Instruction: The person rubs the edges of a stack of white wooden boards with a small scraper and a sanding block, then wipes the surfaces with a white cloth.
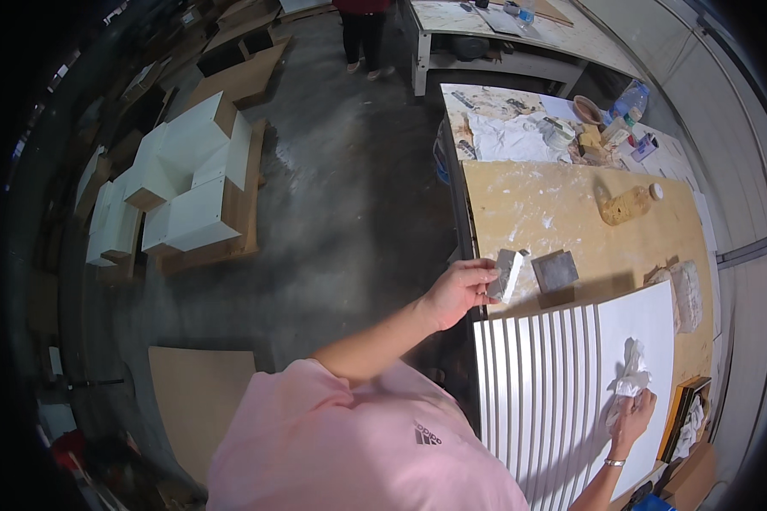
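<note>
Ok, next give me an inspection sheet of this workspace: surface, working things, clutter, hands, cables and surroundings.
Surface: tan worktop with white smears.
Working things: white panelling, banded with lines on its left part, smooth on its right; gray square pad beyond its far edge.
Clutter: capped bottle; farther off, a bowl, a crumpled white sheet and small containers.
Hands: left hand grips a gray block; right hand holds a crumpled white cloth over the smooth part.
Cables: nothing seen that is clearly a cable.
Surroundings: white cabinets at left; another person standing near a second bench.
</note>
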{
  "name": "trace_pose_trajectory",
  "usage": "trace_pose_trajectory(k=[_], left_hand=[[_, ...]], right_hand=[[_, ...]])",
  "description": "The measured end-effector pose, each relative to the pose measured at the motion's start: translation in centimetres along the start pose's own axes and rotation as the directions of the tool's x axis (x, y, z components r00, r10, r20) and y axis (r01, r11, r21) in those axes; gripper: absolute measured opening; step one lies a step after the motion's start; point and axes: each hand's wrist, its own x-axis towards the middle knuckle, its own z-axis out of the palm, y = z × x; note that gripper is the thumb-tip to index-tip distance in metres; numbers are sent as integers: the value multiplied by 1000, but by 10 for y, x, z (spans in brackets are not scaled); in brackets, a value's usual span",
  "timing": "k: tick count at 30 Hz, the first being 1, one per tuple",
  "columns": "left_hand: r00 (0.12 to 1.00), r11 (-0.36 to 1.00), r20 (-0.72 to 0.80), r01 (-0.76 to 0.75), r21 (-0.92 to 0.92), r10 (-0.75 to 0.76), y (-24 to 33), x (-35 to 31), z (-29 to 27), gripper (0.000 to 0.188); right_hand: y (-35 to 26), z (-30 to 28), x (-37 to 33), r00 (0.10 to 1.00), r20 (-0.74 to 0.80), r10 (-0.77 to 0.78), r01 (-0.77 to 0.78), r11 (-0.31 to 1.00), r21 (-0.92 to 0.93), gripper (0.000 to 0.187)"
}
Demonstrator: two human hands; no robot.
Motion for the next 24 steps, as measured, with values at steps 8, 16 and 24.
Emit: trace_pose_trajectory(k=[8, 16, 24], left_hand=[[1000, 998, -7, -4, 63, 4, 2, -20, 29, 31], [977, 762, 68, -201, 616, 203, -38, -4, 42, 31], [946, 700, 250, -320, 638, 205, -102, 16, 61, 32]], right_hand=[[-25, 6, -23, 982, -187, 39, -70, 984, -164, 31], [-8, -7, -58, 951, -308, 27, -141, 926, -351, 23], [-18, -3, -60, 945, -320, 70, -155, 957, -247, 24]])
